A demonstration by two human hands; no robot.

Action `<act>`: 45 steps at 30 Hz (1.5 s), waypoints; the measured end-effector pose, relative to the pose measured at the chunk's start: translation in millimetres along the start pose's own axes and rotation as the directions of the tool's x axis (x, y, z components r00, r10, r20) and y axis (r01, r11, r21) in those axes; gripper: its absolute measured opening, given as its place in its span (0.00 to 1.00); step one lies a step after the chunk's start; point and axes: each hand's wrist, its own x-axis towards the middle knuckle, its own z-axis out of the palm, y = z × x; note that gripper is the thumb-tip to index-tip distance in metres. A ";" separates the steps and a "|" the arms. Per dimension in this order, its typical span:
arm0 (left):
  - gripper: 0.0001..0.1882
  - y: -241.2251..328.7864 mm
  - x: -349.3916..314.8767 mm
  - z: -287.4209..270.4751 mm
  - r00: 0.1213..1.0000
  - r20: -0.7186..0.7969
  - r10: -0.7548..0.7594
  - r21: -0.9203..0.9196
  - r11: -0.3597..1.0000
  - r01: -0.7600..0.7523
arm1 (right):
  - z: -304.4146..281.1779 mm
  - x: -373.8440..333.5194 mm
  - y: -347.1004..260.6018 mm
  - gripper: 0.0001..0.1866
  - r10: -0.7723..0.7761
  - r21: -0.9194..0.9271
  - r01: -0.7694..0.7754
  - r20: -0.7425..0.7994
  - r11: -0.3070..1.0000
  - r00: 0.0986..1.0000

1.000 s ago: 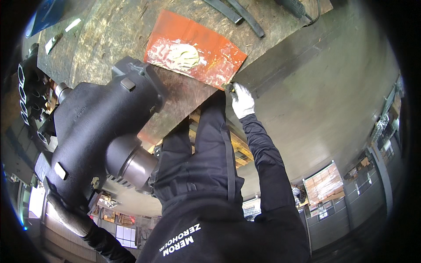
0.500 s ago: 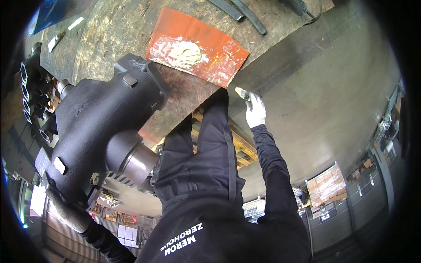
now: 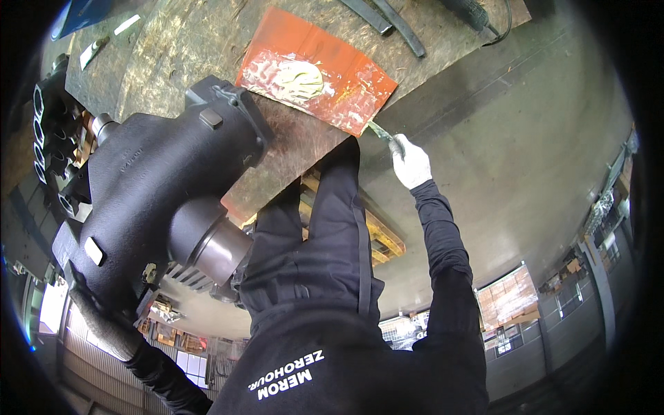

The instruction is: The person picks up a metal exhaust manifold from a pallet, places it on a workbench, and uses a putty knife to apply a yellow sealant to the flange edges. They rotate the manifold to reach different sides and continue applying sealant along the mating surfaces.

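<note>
My right hand (image 3: 411, 162), in a white glove, grips a small putty knife (image 3: 382, 131) with its thin, smeared blade beside the near right corner of an orange-red sheet (image 3: 297, 40). A pale, creamy mound of paste (image 3: 300, 81) sits on that sheet, with whitish smears around it. At the left, a large black pipe-shaped metal casting (image 3: 162, 166) lies across the bench corner, a bare metal sleeve (image 3: 220, 252) on its branch. My left hand (image 3: 104, 325), in a greyish glove, holds the casting's lower end; its fingertips are partly hidden.
The worn bench (image 3: 173, 48) carries two dark strips (image 3: 387, 21), a corded tool (image 3: 477, 14) and a small tube (image 3: 93, 52). Several dark tubular parts (image 3: 52, 131) stand at far left. A yellow pallet (image 3: 377, 228) lies below, near my legs.
My right hand has moved slightly right, and the knife has turned so that its blade points toward the sheet's corner. My left hand stays on the casting.
</note>
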 end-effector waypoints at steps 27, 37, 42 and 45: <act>0.29 -26.0 7.6 -34.2 0.997 0.061 0.037 0.249 0.967 -0.051 | -60.4 -18.4 -147.4 0.19 0.169 0.452 -0.363 0.413 0.815 0.895; 0.22 -25.2 -9.9 -26.6 0.954 0.236 -0.183 -0.230 0.944 0.238 | -114.8 -42.9 -434.4 0.23 -0.601 0.631 0.377 0.180 0.678 0.779; 0.19 -40.4 -15.5 -25.3 0.976 0.215 -0.027 -0.243 0.967 0.080 | -126.4 -46.0 -486.8 0.21 -0.593 0.539 0.375 0.315 0.755 0.742; 0.18 -42.4 -19.9 -25.9 0.966 0.255 -0.039 -0.255 0.961 0.106 | -127.7 -44.8 -502.0 0.19 -0.613 0.454 0.458 0.289 0.764 0.735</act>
